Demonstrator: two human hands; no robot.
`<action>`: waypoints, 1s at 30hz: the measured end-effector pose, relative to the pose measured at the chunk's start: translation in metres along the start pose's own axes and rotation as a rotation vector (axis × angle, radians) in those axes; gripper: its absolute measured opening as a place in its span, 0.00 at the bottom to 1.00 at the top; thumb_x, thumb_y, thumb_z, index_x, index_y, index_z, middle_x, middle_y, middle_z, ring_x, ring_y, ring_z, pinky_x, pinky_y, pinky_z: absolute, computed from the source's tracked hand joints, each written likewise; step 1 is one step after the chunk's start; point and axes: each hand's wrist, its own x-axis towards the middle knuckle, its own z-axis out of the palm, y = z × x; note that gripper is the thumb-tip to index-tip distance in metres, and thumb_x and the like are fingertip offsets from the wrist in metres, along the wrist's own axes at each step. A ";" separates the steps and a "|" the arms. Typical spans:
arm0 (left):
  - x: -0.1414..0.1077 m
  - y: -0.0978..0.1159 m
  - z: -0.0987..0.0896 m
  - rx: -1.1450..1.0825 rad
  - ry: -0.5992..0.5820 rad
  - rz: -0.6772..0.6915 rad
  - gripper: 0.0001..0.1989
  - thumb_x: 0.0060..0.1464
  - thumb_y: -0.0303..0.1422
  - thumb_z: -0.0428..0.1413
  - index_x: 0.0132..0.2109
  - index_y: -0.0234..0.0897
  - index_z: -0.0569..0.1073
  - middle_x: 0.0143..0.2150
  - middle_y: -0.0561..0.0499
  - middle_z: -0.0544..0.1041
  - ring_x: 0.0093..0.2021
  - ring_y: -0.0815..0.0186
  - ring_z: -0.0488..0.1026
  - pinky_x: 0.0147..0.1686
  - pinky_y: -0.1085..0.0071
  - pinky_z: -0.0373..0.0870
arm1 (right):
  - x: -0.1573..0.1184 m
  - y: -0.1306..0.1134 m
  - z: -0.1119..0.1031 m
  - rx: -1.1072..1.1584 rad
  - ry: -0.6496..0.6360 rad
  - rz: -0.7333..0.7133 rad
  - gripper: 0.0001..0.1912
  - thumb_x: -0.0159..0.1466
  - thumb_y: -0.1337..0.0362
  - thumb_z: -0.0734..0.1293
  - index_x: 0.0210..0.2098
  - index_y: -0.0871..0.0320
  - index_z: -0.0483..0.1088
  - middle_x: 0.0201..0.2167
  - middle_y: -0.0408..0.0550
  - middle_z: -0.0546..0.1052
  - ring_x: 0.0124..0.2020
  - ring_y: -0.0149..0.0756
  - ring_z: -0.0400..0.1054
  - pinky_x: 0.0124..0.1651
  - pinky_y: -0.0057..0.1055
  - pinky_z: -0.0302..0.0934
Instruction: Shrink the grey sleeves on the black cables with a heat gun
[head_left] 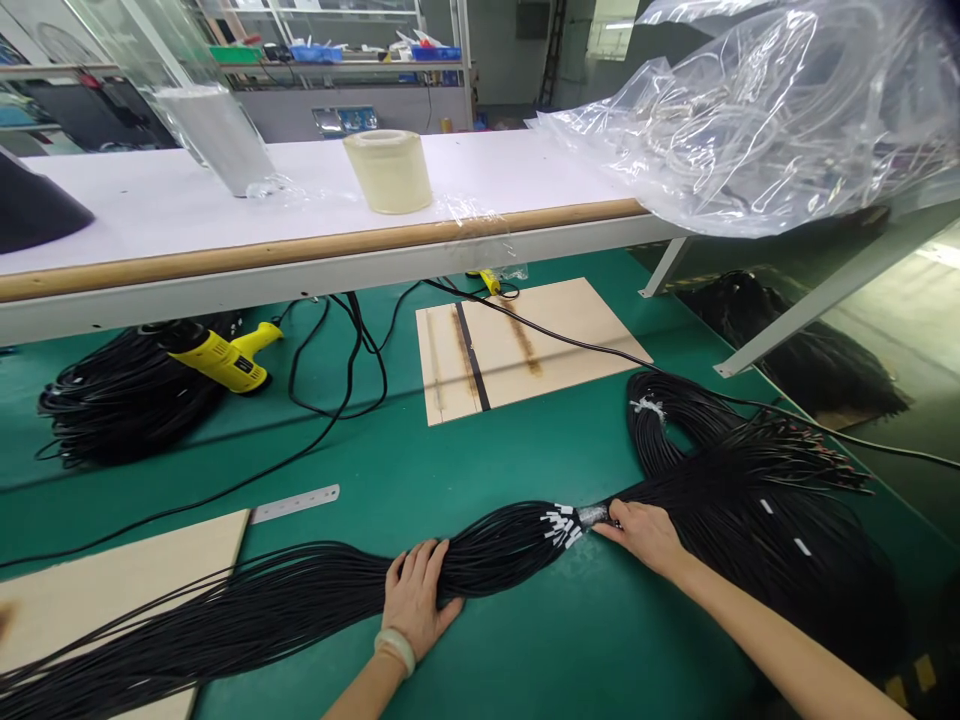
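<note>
A long bundle of thin black cables (315,580) runs across the green table from the lower left toward the right. My left hand (416,595) lies over its middle, fingers curled across the far side and thumb on the near side. Farther right, my right hand (643,535) grips the same bundle beside a shiny wrapped band (592,515). White tags (561,525) fan out from the cables just left of that band. Beyond my right hand, the cables spread into loose ends (810,455), some with reddish tips.
A wooden board (127,570) lies under the left cables, beside a steel ruler (296,504). Farther back are a scorched board (525,350), a yellow heat gun (225,358) and another cable coil (135,400). A shelf (315,240) overhangs the table, holding a tape roll (388,175) and a plastic bag (757,120).
</note>
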 end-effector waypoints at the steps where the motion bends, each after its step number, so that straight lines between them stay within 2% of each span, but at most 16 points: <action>1: 0.000 0.000 -0.001 -0.003 0.000 -0.002 0.31 0.46 0.42 0.53 0.57 0.35 0.63 0.52 0.41 0.70 0.51 0.54 0.65 0.52 0.58 0.52 | -0.002 0.002 -0.002 0.015 -0.007 -0.009 0.24 0.66 0.46 0.52 0.26 0.57 0.63 0.17 0.41 0.69 0.20 0.31 0.65 0.24 0.27 0.45; 4: 0.001 0.000 -0.001 -0.012 0.006 -0.008 0.31 0.45 0.41 0.54 0.57 0.36 0.64 0.51 0.42 0.70 0.51 0.54 0.66 0.52 0.58 0.52 | -0.008 0.006 -0.007 0.041 -0.020 -0.026 0.23 0.66 0.47 0.52 0.27 0.57 0.63 0.19 0.40 0.70 0.20 0.29 0.66 0.25 0.27 0.47; 9: 0.001 0.000 0.000 -0.011 0.007 -0.001 0.31 0.45 0.41 0.54 0.57 0.36 0.63 0.52 0.42 0.70 0.51 0.54 0.65 0.52 0.58 0.52 | -0.013 0.005 -0.010 0.011 -0.001 -0.015 0.23 0.66 0.47 0.52 0.28 0.58 0.63 0.21 0.43 0.70 0.24 0.32 0.67 0.26 0.28 0.49; 18: 0.000 0.000 0.000 0.001 0.013 0.006 0.31 0.45 0.41 0.54 0.57 0.35 0.63 0.52 0.41 0.70 0.51 0.54 0.65 0.52 0.57 0.51 | -0.009 0.001 -0.009 -0.033 0.050 -0.010 0.24 0.66 0.48 0.52 0.27 0.59 0.63 0.19 0.43 0.69 0.22 0.32 0.66 0.26 0.28 0.49; 30: 0.000 0.000 0.002 -0.029 -0.025 -0.026 0.31 0.45 0.42 0.53 0.57 0.36 0.63 0.52 0.41 0.70 0.52 0.53 0.65 0.53 0.57 0.51 | 0.001 -0.006 0.000 0.022 0.014 -0.023 0.24 0.65 0.46 0.53 0.28 0.58 0.65 0.20 0.44 0.70 0.23 0.32 0.67 0.26 0.27 0.49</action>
